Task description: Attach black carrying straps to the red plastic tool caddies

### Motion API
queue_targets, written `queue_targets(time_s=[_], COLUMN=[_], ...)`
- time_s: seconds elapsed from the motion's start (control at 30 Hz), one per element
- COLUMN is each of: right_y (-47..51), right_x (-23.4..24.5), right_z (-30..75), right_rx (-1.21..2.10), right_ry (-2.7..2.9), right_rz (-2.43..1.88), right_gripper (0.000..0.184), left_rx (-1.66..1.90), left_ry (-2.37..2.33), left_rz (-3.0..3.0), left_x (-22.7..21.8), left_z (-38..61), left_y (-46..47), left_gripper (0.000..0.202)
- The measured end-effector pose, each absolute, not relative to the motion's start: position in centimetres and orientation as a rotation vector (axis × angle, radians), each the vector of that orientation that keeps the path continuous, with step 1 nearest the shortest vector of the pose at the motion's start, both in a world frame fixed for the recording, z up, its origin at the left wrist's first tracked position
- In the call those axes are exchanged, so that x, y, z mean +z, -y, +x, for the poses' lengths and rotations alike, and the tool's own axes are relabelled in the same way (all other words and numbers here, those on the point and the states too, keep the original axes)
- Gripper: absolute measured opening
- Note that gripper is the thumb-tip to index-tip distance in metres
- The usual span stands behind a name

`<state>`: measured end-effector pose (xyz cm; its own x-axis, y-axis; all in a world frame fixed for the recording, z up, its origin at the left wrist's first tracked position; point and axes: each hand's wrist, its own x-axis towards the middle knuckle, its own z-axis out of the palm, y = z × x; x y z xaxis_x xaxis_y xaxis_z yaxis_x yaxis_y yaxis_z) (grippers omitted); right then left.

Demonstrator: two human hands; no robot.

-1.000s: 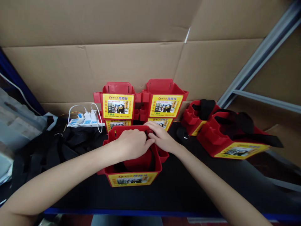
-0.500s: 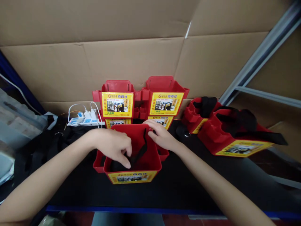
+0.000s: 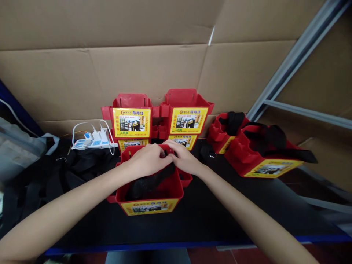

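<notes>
Red plastic tool box (image 3: 176, 186), yellow label on its near face, stands at lower centre of the frame on the black bench top (image 3: 220, 214); black strap (image 3: 147, 182) lies slack inside it, rising to the far rim. Left hand (image 3: 148, 160) is palm down over that rim, fingers curled closed on the strap's upper end; right hand (image 3: 184, 160) meets it from the right, fingers bent at the same spot, grip not discernible. Both forearms enter from the lower corners; stacked red boxes (image 3: 132, 123) stand just behind.
</notes>
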<state>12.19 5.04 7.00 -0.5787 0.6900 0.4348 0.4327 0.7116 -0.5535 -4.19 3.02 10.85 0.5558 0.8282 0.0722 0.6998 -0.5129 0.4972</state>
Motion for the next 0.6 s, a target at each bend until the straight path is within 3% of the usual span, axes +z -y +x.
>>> queue_targets(time_s=[0.23,0.4,0.5,0.6], right_y=[-5.0,-4.9,-4.9,-4.9], right_x=[7.0,7.0,6.9,6.8], right_z=[12.3,12.5,12.5,12.4], right_rx=[0.555,0.566,0.559,0.489], right_ry=[2.263,2.26,2.284,2.261], right_rz=[-0.865,-0.851,-0.853,-0.861], right_gripper=[0.019,0.023,0.022,0.024], left_rx=[0.4,-0.237,-0.494,-0.354], left_ry=[-1.166,-0.364,-0.273,-0.591], left_rz=[2.503,2.503,2.348,2.323], left_x=[11.0,14.2,16.0,16.2], left_z=[-4.7,-7.5,-9.6,-10.1], left_y=[-2.7,-1.3,-1.2,-1.9], left_gripper=[0.016,0.013,0.006,0.029])
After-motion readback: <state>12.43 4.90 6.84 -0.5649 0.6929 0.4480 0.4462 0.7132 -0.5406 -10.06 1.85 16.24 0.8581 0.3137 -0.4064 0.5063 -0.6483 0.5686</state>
